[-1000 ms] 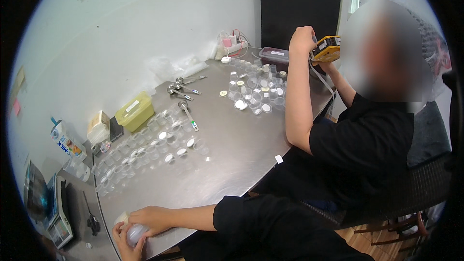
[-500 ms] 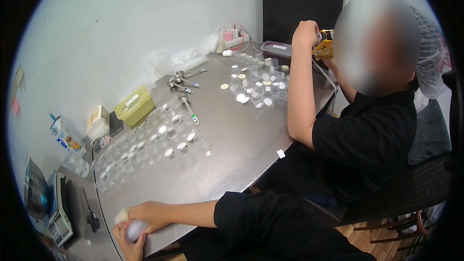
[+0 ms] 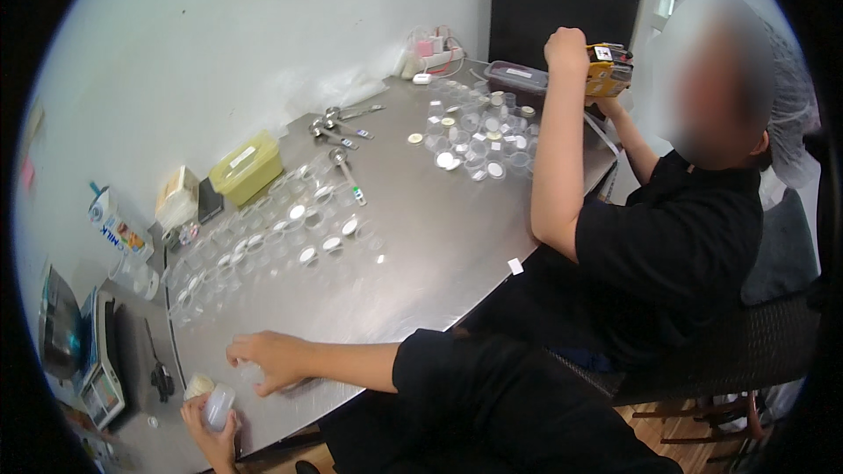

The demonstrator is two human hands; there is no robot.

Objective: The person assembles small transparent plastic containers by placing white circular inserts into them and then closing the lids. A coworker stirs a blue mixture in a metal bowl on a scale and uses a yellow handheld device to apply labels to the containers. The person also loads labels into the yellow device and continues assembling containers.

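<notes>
And there's the split! Both hands were together a moment ago; now the right hand [image 3: 279,362] has pulled clear, fingers pinching a small clear plastic cup [image 3: 251,376] just above the brushed grey metal worktop [image 3: 386,290]. The left hand [image 3: 211,446] stays curled around a translucent, whitish plastic stack [image 3: 219,406] at the near edge, so one piece looks freed from the rest.

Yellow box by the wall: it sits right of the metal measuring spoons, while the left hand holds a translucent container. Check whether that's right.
Not quite: in the head view, the yellow box by the wall sits left of the metal measuring spoons, not right. The left hand does hold a translucent container.
</notes>
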